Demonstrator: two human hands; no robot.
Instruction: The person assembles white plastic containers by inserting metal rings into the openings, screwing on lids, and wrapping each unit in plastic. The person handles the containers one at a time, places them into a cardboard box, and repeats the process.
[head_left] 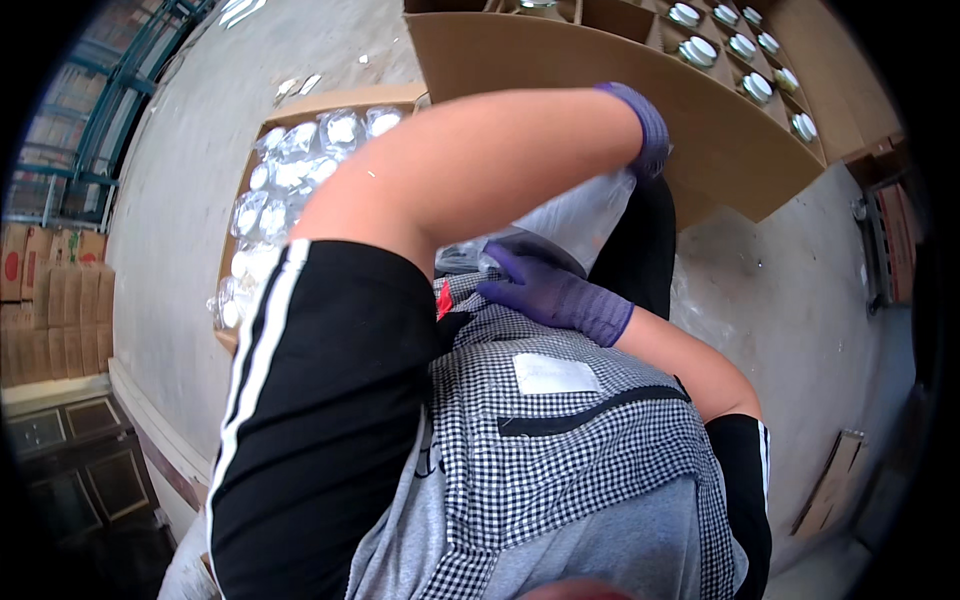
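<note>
My right hand (555,292) at the plastic bag (590,212) — can't tell if gripping. Left hand (643,130): fingers hidden, can't tell. Carton (560,70) wall just beyond — floor (730,290) opens rightward of my fingers.

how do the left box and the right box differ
The left box holds containers wrapped in clear plastic; the right box holds jars without such wrapping. The right box shows dividers between its jars, while none show in the left box. Both are open, brown cardboard, with white-topped contents.
</note>
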